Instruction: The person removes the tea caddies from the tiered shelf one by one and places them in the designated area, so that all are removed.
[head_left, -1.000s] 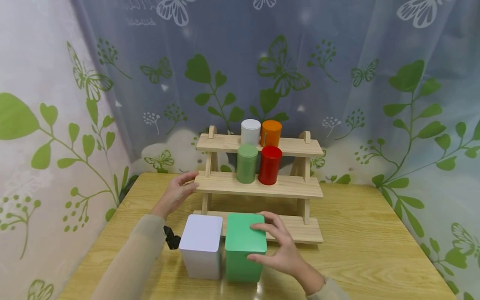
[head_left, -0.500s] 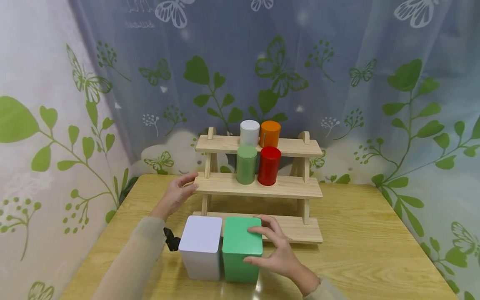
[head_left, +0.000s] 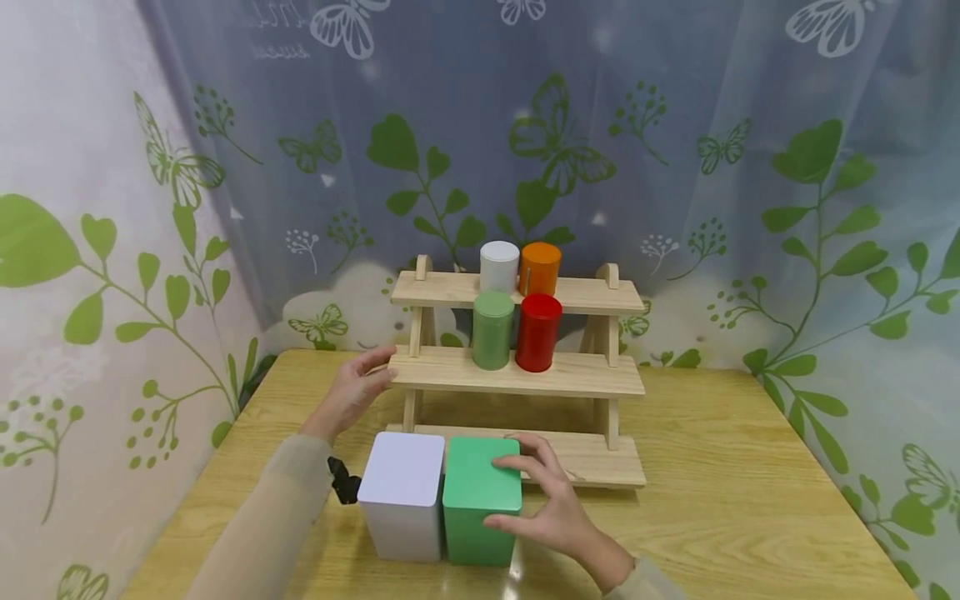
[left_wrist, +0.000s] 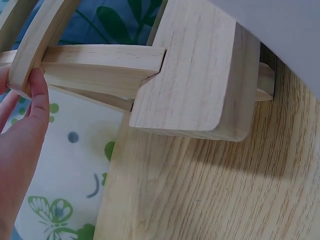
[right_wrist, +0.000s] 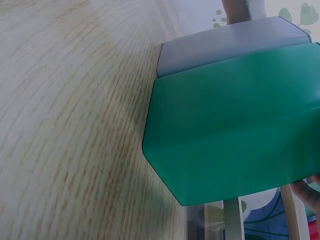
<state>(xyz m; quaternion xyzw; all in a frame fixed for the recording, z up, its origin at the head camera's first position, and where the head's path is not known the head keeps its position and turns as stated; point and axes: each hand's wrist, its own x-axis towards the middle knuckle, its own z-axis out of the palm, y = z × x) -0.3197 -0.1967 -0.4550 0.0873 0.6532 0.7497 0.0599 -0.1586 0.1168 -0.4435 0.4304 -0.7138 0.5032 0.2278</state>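
Note:
On the left, my left hand [head_left: 352, 395] grips the end of the middle board of a three-tier wooden display stand [head_left: 592, 373]. In the left wrist view, its fingers [left_wrist: 39, 95] close on the board's end. My right hand [head_left: 551, 504] holds a green rectangular tin [head_left: 482, 475] by its upper right side, thumb at the near side and fingers over the lid and far edge. The green tin stands on the table, right beside a white rectangular tin [head_left: 402, 468]. The right wrist view shows the green tin [right_wrist: 230, 125] close against the white one [right_wrist: 225, 47].
Round tins stand on the stand: white [head_left: 499, 265] and orange [head_left: 540, 265] on the top tier, light green [head_left: 492, 333] and red [head_left: 537, 335] on the middle one. The wooden table [head_left: 720, 467] meets a leaf-patterned curtain [head_left: 675, 208] behind. A black wrist mount [head_left: 343, 481] is near the white rectangular tin.
My right hand has slid the green tin left, narrowing the gap to the white rectangular tin. My left hand has stayed on the middle board.

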